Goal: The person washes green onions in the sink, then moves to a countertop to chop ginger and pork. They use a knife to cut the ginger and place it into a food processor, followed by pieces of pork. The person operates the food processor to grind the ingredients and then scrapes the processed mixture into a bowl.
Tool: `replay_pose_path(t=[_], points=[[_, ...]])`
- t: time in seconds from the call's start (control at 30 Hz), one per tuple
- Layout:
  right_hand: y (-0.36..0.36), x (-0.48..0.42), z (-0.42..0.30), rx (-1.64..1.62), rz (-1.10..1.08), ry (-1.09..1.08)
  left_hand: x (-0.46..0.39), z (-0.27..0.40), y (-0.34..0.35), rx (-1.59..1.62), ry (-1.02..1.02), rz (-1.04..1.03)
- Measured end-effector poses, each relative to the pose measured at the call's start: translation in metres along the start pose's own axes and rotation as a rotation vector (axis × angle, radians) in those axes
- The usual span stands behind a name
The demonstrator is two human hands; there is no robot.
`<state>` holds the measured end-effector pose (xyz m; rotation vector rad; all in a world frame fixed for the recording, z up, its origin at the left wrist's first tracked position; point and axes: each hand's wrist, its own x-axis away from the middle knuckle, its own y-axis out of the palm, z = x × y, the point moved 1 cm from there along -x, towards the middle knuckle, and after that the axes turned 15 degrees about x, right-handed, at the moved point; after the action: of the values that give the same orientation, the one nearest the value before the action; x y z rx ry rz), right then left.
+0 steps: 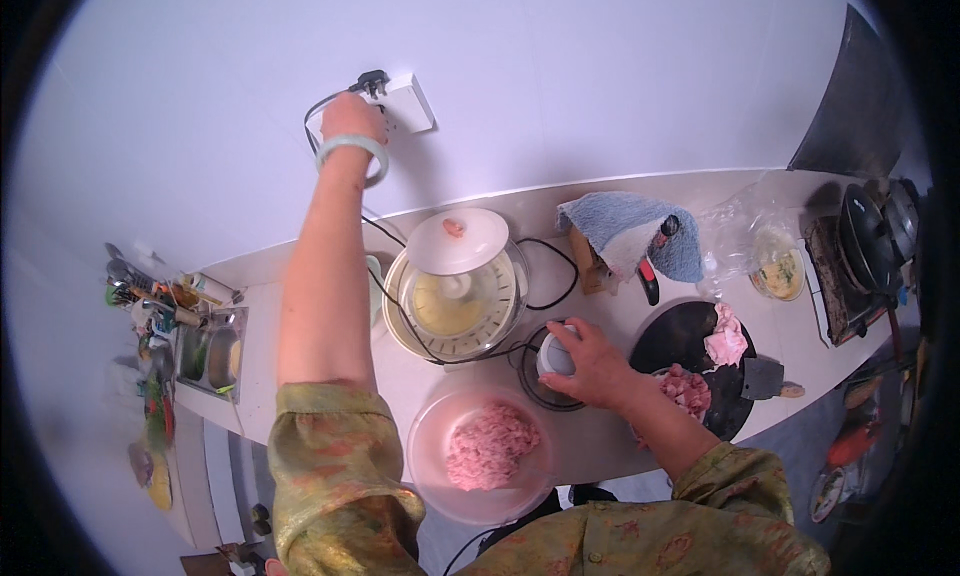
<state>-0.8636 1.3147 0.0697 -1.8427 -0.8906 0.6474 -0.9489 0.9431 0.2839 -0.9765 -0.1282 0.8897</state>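
Note:
My left hand point(352, 116) reaches up to a white wall socket block point(409, 107), its fingers curled against the front. What lies inside those fingers is hidden. Just above it is a black plug point(372, 80) with prongs showing and a black cable looping down. My right hand point(592, 362) spans the round white motor unit point(556, 353) of what looks like a food chopper, thumb on one side and fingers on the other. Below and left of it, a translucent pink bowl point(427, 441) holds minced meat point(493, 447). Cut raw meat point(684, 390) lies partly behind my right forearm.
A white strainer basin point(394, 306) with a white lid point(457, 242) stands behind the bowl. A round black board point(667, 336) bears a cleaver point(763, 378) at its edge. Farther right are a knife block under a blue towel point(630, 219) and a stove point(832, 291). A sink point(214, 351) is left.

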Motion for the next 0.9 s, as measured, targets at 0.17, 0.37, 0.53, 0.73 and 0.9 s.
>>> replay_pose_path(t=[0.17,0.37,0.53,0.73,0.9], points=[[0.001,0.0,0.003,0.004,-0.052,0.024,0.019,-0.027,0.035,0.041,0.155,0.211],[0.007,0.0,0.001,0.004,-0.031,0.009,0.01,-0.03,0.021,0.006,0.158,0.134],[0.002,-0.001,0.001,0.024,-0.038,0.012,0.002,-0.005,-0.002,0.075,0.002,-0.014],[0.001,0.0,0.003,0.017,-0.013,0.006,0.011,-0.015,0.027,0.107,0.031,0.189],[0.008,0.0,0.001,0.048,-0.029,0.013,0.024,-0.028,0.041,0.064,0.165,0.387]])
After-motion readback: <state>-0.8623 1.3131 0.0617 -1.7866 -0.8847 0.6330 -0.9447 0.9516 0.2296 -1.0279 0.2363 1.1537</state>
